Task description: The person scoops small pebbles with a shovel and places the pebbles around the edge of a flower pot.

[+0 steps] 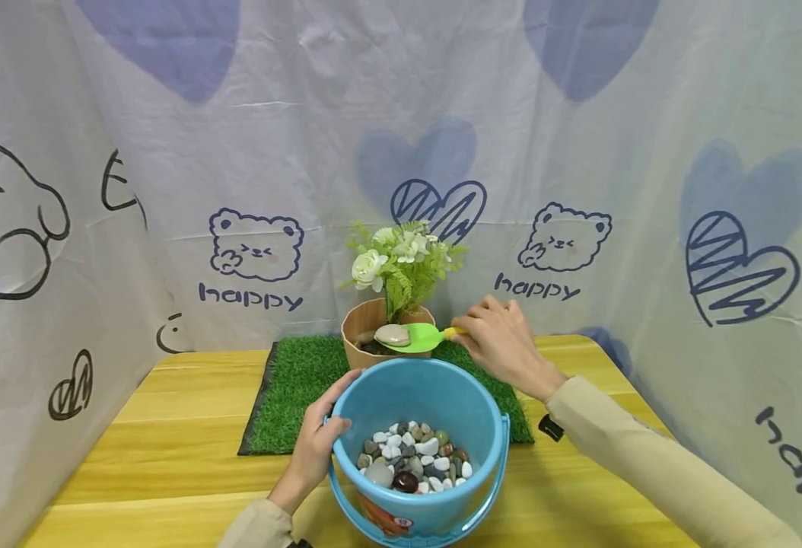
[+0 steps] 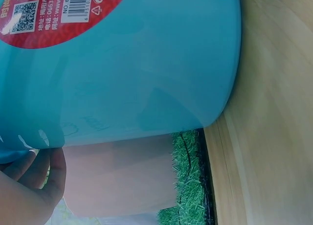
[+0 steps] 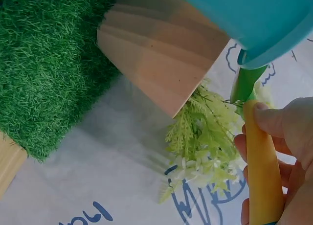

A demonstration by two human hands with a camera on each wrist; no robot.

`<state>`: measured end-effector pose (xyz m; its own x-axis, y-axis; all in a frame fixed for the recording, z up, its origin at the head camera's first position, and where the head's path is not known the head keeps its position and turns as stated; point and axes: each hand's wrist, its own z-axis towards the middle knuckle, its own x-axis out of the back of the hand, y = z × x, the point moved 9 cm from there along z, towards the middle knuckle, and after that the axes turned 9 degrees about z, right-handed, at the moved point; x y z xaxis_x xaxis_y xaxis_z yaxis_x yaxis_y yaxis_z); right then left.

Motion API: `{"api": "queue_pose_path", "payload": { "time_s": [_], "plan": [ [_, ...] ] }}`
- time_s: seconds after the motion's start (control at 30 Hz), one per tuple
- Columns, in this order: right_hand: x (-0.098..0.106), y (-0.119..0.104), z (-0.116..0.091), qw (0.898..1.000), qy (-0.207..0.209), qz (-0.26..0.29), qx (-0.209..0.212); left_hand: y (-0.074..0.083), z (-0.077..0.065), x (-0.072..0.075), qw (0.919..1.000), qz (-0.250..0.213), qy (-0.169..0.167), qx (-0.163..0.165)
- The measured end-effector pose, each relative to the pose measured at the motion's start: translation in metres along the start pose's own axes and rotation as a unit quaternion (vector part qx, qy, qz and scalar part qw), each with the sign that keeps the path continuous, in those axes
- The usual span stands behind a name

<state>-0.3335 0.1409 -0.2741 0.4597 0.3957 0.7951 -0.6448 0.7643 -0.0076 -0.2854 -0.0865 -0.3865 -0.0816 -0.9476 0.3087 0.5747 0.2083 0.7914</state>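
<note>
My right hand (image 1: 501, 340) grips the yellow handle (image 3: 264, 171) of a small toy shovel with a green blade (image 1: 423, 337). On the blade lies a large beige stone (image 1: 393, 335), held over the mouth of a tan flowerpot (image 1: 350, 346). White flowers with green leaves (image 1: 408, 266) stand in that pot. In front of it is a blue bucket (image 1: 415, 373), with white, grey and brown pebbles (image 1: 415, 457) in its bottom. My left hand (image 1: 319, 434) holds the bucket's rim at the left, thumb over the edge; in the left wrist view its fingers (image 2: 56, 171) lie against the bucket wall.
A green artificial grass mat (image 1: 298, 380) lies under the pot on a wooden table (image 1: 168, 426). The bucket's handle (image 1: 490, 495) hangs down toward the front. A printed white cloth (image 1: 291, 152) with hearts and bears hangs behind and at both sides.
</note>
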Motion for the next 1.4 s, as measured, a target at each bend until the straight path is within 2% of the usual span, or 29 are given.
{"api": "queue_pose_path", "payload": {
  "time_s": [0.37,0.57,0.73,0.97,1.2,1.4],
  "plan": [
    [-0.022,0.024,0.016,0.999,-0.040,-0.009,-0.007,0.000,0.000,-0.004,1.0000,-0.002,-0.003,0.008],
    [-0.034,0.033,0.021,0.998,-0.055,-0.010,-0.012,0.001,0.000,-0.002,1.0000,0.002,0.001,-0.002],
    [-0.045,0.030,0.028,0.997,-0.067,-0.028,0.009,0.000,0.001,-0.002,1.0000,-0.003,0.003,-0.001],
    [-0.056,0.027,0.035,0.995,-0.083,-0.048,0.021,-0.004,-0.001,-0.004,0.9998,-0.001,-0.003,0.018],
    [-0.061,0.021,0.045,0.994,-0.091,-0.062,0.027,-0.002,-0.001,0.000,0.9999,0.008,0.006,0.012],
    [-0.066,0.013,0.050,0.989,-0.109,-0.095,0.030,0.000,0.000,0.001,0.9999,0.008,0.005,0.005]
  ]
}}
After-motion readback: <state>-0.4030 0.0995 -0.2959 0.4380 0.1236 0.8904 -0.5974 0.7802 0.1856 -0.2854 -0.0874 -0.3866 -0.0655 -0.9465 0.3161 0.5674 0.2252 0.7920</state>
